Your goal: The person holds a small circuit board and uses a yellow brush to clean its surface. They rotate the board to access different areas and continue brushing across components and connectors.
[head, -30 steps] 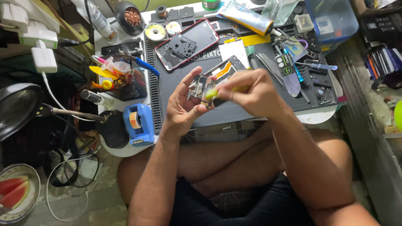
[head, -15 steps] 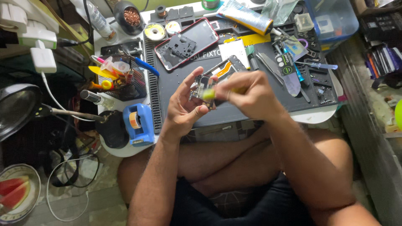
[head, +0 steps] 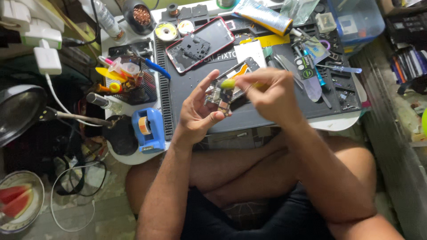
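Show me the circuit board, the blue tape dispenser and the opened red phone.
circuit board (head: 221, 95): head view, lower part.
tape dispenser (head: 148, 129): head view, blue body.
red phone (head: 200, 44): head view, open back.

Two hands up: left hand (head: 195, 116), right hand (head: 272, 95). One blue tape dispenser (head: 147, 129) at nine o'clock, two watermelon slices (head: 15, 201) at seven.

Small electronics repair bench, set up low in a cluttered home-like corner. Dark ridged work mat (head: 267, 118) covers the white table (head: 342, 121); far on it, an opened red-framed phone shell (head: 200, 44), solder wire spools (head: 166, 31), scattered hand tools. Left, a blue tape dispenser (head: 148, 129), chargers and cables; near left, plate of watermelon slices (head: 18, 204).
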